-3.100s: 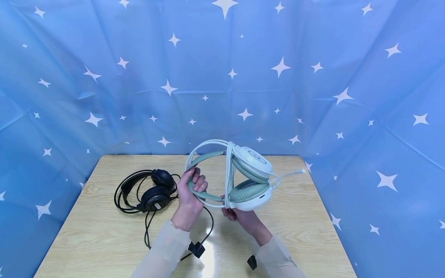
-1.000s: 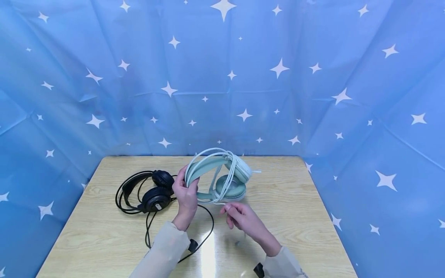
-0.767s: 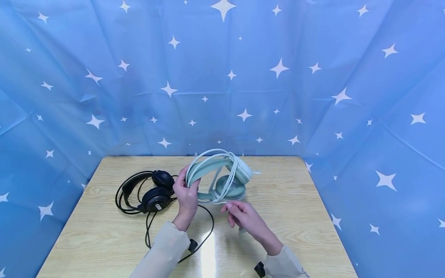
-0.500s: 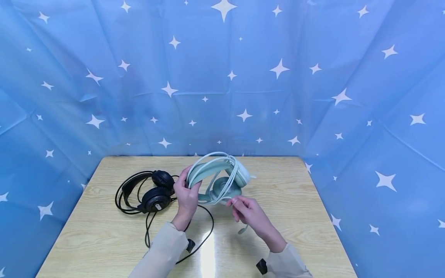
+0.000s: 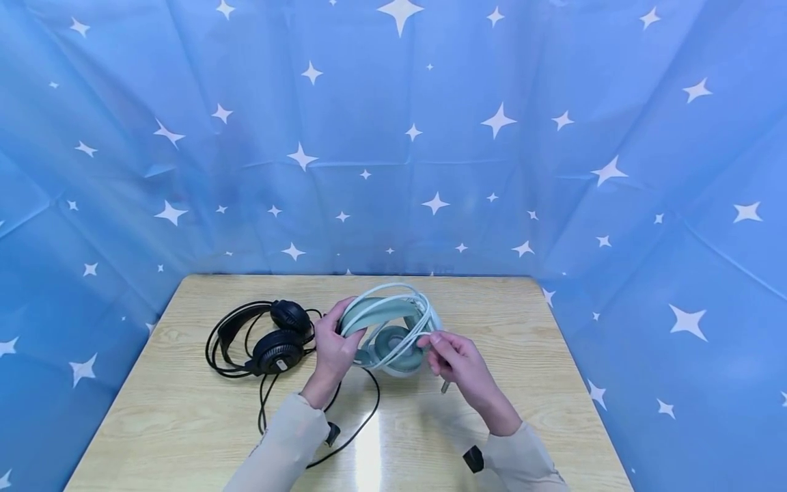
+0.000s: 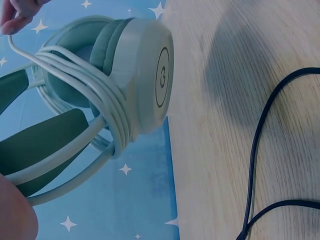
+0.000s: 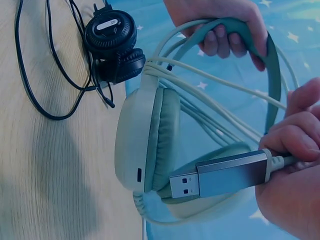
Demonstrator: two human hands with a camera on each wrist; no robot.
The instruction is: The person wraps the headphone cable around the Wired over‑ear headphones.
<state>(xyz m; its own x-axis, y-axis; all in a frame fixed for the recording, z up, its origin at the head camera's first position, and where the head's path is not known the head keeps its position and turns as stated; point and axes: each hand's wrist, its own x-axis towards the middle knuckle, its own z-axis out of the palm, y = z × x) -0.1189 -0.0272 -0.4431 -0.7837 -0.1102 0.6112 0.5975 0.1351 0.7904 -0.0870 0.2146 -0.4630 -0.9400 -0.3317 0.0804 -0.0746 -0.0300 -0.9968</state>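
Note:
A pale green and white headset (image 5: 393, 342) is held over the table, its white cable (image 6: 82, 77) wound several times around the headband near the ear cups. My left hand (image 5: 337, 345) grips the headband, fingers curled round the green pad, as the right wrist view shows. My right hand (image 5: 461, 362) pinches the free end of that cable beside the ear cups. From under its fingers sticks a metal USB plug (image 7: 220, 175), pointing away from the palm. In the left wrist view, the fingertips of the right hand (image 6: 20, 15) draw a strand off the coil.
A black headset (image 5: 273, 345) lies on the wooden table (image 5: 184, 417) to the left, close to the left hand. Its black cable (image 5: 369, 410) loops under the left wrist. A blue star-patterned cloth (image 5: 393, 137) hangs behind and at both sides.
The headset has come lower and turned, with its ear cups swung toward the left. My right hand has moved from under the ear cups to pinch the cable end, drawing it rightward.

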